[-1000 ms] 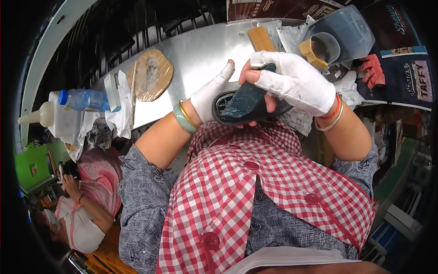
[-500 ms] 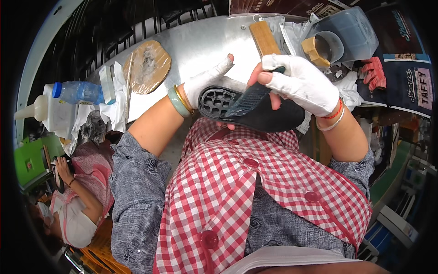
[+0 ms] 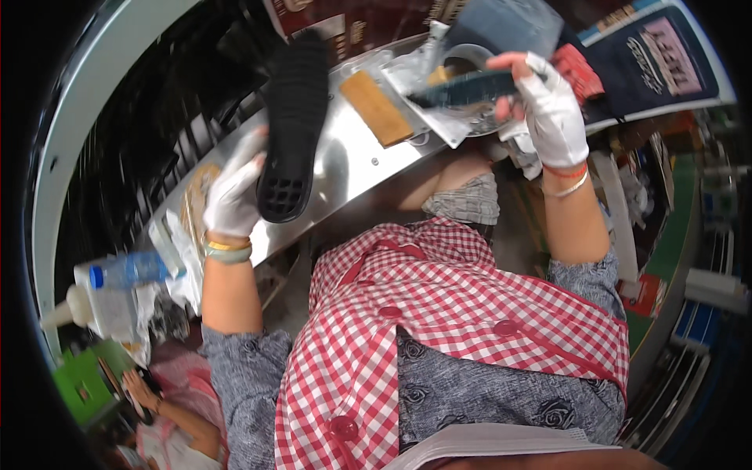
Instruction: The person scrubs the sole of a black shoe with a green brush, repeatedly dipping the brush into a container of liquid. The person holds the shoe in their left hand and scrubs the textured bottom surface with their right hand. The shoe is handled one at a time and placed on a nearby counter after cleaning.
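My left hand point(image 3: 235, 192), in a white glove with bare fingertips, grips a black shoe sole point(image 3: 296, 117) at its heel end. The sole stands nearly upright in view, its ribbed face showing and a honeycomb of hollows at the heel. My right hand point(image 3: 552, 113), gloved the same way, is raised at the right and closed on one end of a long, flat, dark teal strip point(image 3: 470, 88). Motion blurs the strip, so its exact kind is unclear. The two hands are wide apart.
A tan block point(image 3: 376, 108) lies on the metal table point(image 3: 352, 166). Behind the strip are a clear plastic container point(image 3: 501, 35) and a red glove point(image 3: 578, 70). At left stand a blue-capped bottle point(image 3: 133, 272) and a white nozzle bottle point(image 3: 74, 307). Another person's hand point(image 3: 141, 389) shows lower left.
My hands have parted: the left has carried the sole left and tipped it up, and the right has drawn the strip off the sole, up and right. The whole view has turned.
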Motion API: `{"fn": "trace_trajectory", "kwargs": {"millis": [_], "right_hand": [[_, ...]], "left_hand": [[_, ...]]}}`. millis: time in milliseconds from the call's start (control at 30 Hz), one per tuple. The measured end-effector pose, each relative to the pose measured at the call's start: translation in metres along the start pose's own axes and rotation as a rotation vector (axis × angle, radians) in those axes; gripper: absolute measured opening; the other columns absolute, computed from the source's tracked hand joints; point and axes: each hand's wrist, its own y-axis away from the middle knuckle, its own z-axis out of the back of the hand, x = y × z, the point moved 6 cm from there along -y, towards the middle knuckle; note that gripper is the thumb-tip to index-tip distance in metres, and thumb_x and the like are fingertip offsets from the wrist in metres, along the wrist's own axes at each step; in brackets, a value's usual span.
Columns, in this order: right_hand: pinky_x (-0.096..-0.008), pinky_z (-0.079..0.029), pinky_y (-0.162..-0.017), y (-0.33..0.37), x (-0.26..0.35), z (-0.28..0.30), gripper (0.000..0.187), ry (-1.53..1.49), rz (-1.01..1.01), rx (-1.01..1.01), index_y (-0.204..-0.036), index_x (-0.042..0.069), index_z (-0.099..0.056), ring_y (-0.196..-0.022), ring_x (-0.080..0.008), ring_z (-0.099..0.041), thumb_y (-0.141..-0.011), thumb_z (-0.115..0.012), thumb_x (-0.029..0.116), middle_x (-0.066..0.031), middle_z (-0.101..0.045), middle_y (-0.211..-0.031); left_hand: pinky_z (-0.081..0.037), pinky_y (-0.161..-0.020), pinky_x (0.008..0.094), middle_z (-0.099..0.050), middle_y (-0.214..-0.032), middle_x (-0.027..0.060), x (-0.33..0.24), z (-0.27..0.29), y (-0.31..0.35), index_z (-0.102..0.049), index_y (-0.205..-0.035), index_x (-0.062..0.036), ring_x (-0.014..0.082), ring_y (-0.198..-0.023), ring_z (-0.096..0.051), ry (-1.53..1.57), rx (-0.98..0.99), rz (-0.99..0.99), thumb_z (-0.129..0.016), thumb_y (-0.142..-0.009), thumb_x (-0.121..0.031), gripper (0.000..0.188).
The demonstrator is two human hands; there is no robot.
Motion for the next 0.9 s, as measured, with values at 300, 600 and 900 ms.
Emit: {"fn": "trace_trajectory", "kwargs": {"millis": [300,600,900], "right_hand": [[-0.0173,-0.039,-0.049,-0.020,-0.035,0.047,0.024,0.345,-0.049,-0.185,-0.096,0.007,-0.066,-0.056,-0.0026,-0.052,-0.089,-0.059,0.029,0.0037,-0.059,-0.074],[-0.0175,-0.036,-0.045,-0.024,-0.060,0.062,0.028,0.321,-0.135,-0.191,-0.095,0.006,-0.066,-0.052,-0.0036,-0.053,-0.090,-0.058,0.032,0.0013,-0.061,-0.074],[-0.0154,-0.036,-0.044,0.025,-0.019,-0.037,0.022,-0.212,-0.161,-0.076,-0.092,0.005,-0.062,-0.054,-0.0062,-0.058,-0.092,-0.054,0.025,-0.0020,-0.062,-0.075]], "left_hand": [[-0.048,-0.086,0.0505,-0.038,-0.136,0.0198,0.090,-0.009,0.036,-0.035,-0.136,-0.0083,0.0397,-0.126,-0.037,0.720,-0.249,0.271,-0.033,-0.090,-0.059,0.069],[-0.049,-0.067,0.0392,-0.053,-0.124,0.0106,0.113,-0.021,0.036,-0.044,-0.129,-0.0126,0.0378,-0.104,-0.054,0.636,-0.228,0.280,-0.033,-0.094,-0.048,0.051],[-0.045,-0.084,0.0500,-0.048,-0.128,0.0157,0.082,-0.073,-0.005,-0.043,-0.131,-0.0105,0.0415,-0.114,-0.047,0.835,0.040,0.146,-0.042,-0.092,-0.046,0.053]]}}
